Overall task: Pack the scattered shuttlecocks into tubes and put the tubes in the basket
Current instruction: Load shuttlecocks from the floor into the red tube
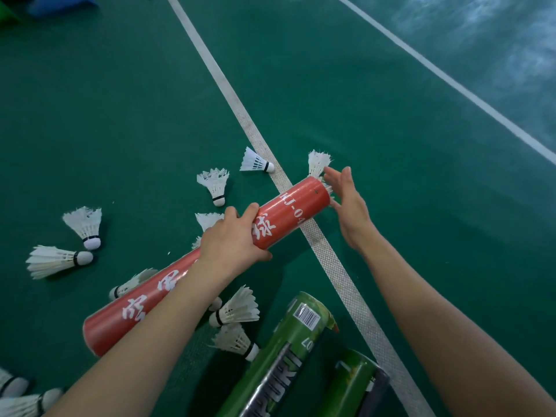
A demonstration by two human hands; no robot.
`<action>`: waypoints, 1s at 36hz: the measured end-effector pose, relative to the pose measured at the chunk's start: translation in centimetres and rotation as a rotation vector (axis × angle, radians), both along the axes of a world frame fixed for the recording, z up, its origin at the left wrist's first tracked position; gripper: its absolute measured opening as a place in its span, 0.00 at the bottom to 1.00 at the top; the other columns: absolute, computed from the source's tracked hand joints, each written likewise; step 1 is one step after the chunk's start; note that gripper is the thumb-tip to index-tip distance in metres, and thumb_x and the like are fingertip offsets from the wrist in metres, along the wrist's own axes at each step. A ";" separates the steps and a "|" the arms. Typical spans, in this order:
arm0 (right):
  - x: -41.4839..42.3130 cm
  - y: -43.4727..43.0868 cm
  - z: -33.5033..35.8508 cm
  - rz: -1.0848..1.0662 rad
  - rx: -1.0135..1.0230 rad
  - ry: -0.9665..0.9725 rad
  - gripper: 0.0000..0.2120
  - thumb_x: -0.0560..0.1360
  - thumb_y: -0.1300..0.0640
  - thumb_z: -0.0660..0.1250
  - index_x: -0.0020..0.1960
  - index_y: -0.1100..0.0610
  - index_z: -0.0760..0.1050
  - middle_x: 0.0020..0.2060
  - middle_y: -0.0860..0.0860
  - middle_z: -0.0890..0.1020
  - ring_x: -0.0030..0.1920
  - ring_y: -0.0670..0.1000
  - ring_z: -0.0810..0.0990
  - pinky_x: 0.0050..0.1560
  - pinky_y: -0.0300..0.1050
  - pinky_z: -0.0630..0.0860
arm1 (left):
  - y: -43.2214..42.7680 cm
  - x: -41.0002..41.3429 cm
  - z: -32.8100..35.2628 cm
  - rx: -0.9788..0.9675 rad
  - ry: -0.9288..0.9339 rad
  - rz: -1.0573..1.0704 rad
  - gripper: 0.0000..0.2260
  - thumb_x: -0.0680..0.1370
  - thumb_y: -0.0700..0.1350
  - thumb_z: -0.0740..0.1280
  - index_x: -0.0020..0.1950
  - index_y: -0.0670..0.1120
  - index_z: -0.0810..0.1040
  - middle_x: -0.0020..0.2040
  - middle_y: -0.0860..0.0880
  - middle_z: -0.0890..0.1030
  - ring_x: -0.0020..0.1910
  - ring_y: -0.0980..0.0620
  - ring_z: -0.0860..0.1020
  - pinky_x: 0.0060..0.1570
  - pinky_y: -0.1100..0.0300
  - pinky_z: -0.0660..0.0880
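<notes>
My left hand (233,236) grips a long red tube (288,212) with white lettering around its middle, holding it slanted above the green floor. My right hand (346,206) is at the tube's far open end with straight fingers, its palm against white feathers sticking out of the mouth. A white shuttlecock (317,162) lies just beyond that end. Several more white shuttlecocks lie scattered on the floor, among them one (255,161) near the white line, one (215,183) left of it and one (85,225) further left. No basket is in view.
Two green tubes (288,350) (352,383) lie at the bottom centre beside a white court line (255,136). More shuttlecocks (236,310) sit under my left forearm and at the bottom left corner (18,398). Blue and green objects (60,4) sit at the top left.
</notes>
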State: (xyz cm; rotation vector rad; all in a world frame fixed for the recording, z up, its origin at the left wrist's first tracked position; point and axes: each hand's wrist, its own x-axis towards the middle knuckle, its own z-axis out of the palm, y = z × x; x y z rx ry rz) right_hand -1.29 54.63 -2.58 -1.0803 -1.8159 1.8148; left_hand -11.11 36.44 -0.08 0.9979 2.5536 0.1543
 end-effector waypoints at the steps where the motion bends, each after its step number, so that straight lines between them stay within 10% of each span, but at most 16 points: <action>1: -0.7 0.5 -0.4 -0.049 -0.042 0.016 0.27 0.82 0.41 0.43 0.70 0.54 0.69 0.69 0.51 0.72 0.69 0.50 0.68 0.72 0.55 0.61 | 0.3 -0.3 -0.1 -0.007 -0.002 0.018 0.41 0.66 0.61 0.74 0.73 0.56 0.56 0.58 0.47 0.68 0.52 0.46 0.76 0.48 0.54 0.73; 6: -5.4 3.5 -3.1 -0.127 0.037 -0.136 0.17 0.82 0.53 0.57 0.69 0.53 0.69 0.68 0.51 0.71 0.64 0.49 0.70 0.66 0.48 0.67 | 1.3 -1.5 -0.7 -0.042 -0.021 0.078 0.40 0.67 0.61 0.73 0.71 0.54 0.57 0.65 0.45 0.66 0.55 0.45 0.75 0.52 0.51 0.73; 21: -10.6 8.9 -6.2 0.124 0.499 -0.621 0.29 0.76 0.58 0.65 0.75 0.54 0.59 0.70 0.58 0.66 0.70 0.60 0.63 0.69 0.56 0.64 | -0.9 -3.2 -2.2 -0.060 -0.078 0.132 0.39 0.66 0.64 0.73 0.70 0.54 0.58 0.54 0.48 0.68 0.50 0.47 0.76 0.50 0.51 0.76; 36: -0.5 3.2 -2.4 -0.343 0.064 -0.007 0.13 0.75 0.58 0.70 0.57 0.54 0.73 0.47 0.51 0.78 0.45 0.47 0.78 0.48 0.37 0.75 | -3.8 -1.4 -1.9 -0.053 -0.035 0.005 0.41 0.66 0.64 0.72 0.71 0.58 0.54 0.57 0.49 0.67 0.53 0.49 0.73 0.53 0.53 0.74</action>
